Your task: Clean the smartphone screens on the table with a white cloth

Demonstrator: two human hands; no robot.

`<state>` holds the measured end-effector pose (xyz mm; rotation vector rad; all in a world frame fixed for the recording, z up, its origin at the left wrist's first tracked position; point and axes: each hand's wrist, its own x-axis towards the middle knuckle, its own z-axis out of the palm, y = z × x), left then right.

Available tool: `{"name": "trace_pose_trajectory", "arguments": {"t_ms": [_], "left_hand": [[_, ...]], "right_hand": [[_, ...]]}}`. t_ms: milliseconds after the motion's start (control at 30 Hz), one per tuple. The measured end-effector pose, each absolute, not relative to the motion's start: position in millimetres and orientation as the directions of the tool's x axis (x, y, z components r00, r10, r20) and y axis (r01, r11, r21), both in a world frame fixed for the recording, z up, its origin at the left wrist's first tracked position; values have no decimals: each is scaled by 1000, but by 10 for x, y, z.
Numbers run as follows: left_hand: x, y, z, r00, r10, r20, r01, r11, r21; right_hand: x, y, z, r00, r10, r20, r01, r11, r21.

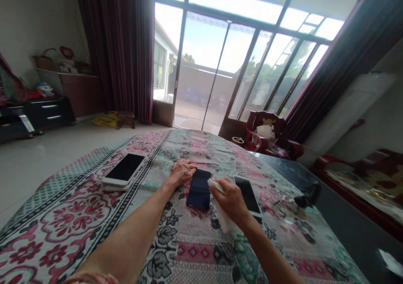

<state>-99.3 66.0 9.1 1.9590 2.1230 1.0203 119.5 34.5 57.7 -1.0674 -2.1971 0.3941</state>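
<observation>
dark phone (199, 191), lying flat, white tissue (225, 220), bunched

The middle phone (199, 190) lies on the surface (185, 250). Left of it sits a second phone (126, 168); right of it, the tissue (224, 219), then a third phone (247, 194); beyond it, the door (201, 82).

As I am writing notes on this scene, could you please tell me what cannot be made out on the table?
All in the head view:
- Right phone: lower left side hidden by the right hand.
- Cloth: gripped part hidden by that hand.
- Item beneath the left phone: mostly covered by it.
- Black object: too blurred to identify.
</observation>
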Motion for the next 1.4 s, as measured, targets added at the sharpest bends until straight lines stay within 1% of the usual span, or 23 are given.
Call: {"name": "trace_pose_trajectory", "arguments": {"t_ms": [133, 267, 400, 567, 800, 900, 967, 1100, 1167, 1300, 1400], "left_hand": [[-1000, 681, 71, -180, 910, 374, 850, -47, 524], [-1022, 715, 60, -143, 919, 368, 863, -67, 501], [-1033, 728, 56, -124, 921, 368, 864, -82, 497], [-1044, 703, 76, -122, 921, 369, 850, -95, 519], [-1158, 704, 108, -34, 946, 323, 822, -157, 547], [-1230, 705, 112, 47, 959, 281, 807, -202, 555], [-1267, 701, 115, 94, 960, 265, 808, -229, 543], [-1291, 684, 143, 137, 958, 250, 828, -249, 502], [-1285, 668, 172, 142, 963, 228, 838, -240, 490], [-1271, 635, 235, 161, 969, 188, 850, -233, 472], [-1269, 621, 258, 177, 970, 169, 854, -236, 463]], "right_hand": [[885, 711, 605, -393, 783, 482, 600, 616, -511], [697, 936, 502, -334, 795, 507, 574, 598, -559], [704, 984, 414, -313, 812, 492, 572, 575, -585], [809, 984, 433, -270, 839, 472, 592, 531, -606], [772, 979, 459, -285, 840, 461, 593, 533, -604], [722, 934, 440, -343, 810, 476, 585, 581, -566], [691, 885, 427, -400, 785, 472, 598, 614, -515], [662, 798, 431, -507, 759, 408, 686, 642, -341], [661, 783, 444, -524, 763, 378, 725, 633, -273], [651, 793, 455, -509, 789, 342, 773, 595, -220], [611, 799, 444, -506, 793, 339, 771, 593, -235]]}}
